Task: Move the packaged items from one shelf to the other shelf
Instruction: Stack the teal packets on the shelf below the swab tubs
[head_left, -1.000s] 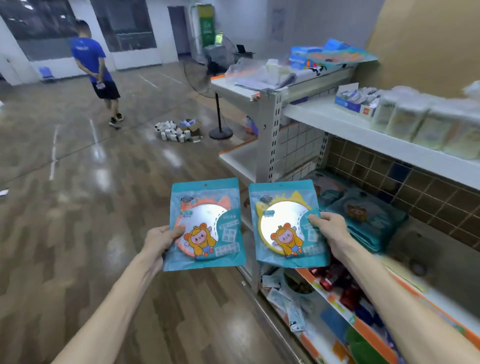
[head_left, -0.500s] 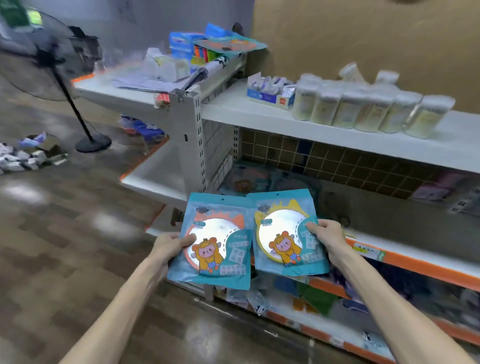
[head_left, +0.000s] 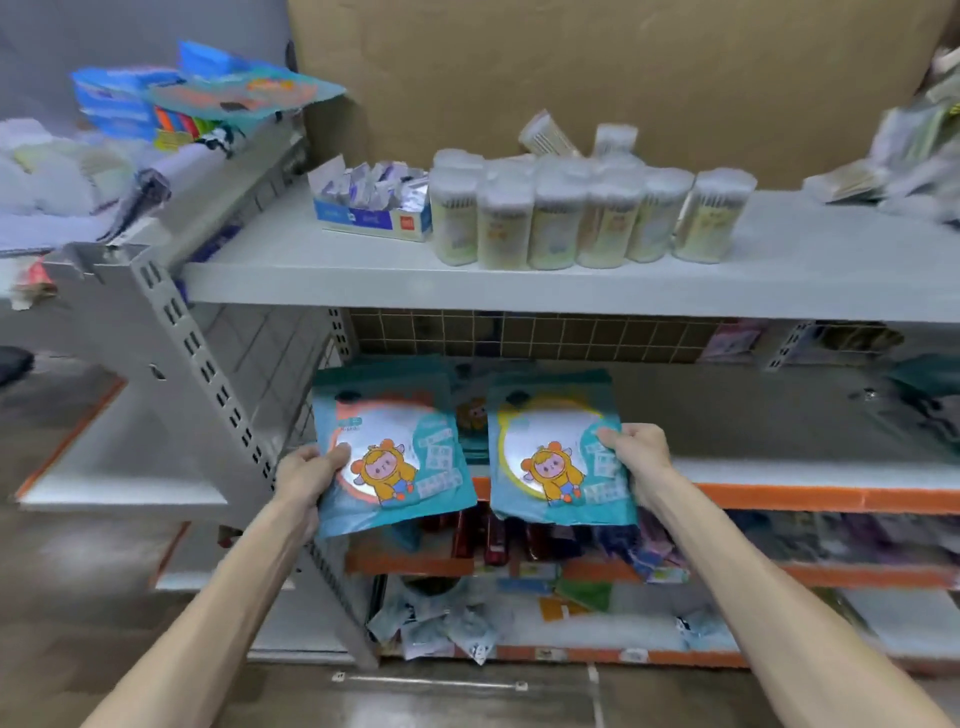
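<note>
Left hand (head_left: 306, 480): clamped on the left edge of a teal plastic packet with an orange-rimmed round window and a cartoon figure (head_left: 392, 457), thumb pressed on its face.
Right hand (head_left: 636, 457): pinching the right edge of a matching teal plastic packet with a yellow-rimmed window (head_left: 558, 460), thumb on front.
Change: turned from the open floor to face the rack squarely; packets overlapped half a second back, now parted, side by side.
Packets: in the air between the hands, level with the grey middle shelf with an orange front lip (head_left: 810, 496), not yet resting on it.
Beyond the hands: pile of similar teal packets (head_left: 470, 415), glimpsed between the held pair.
Meaning: carrying probably done; setting down next, likely on or beside that pile.
</note>
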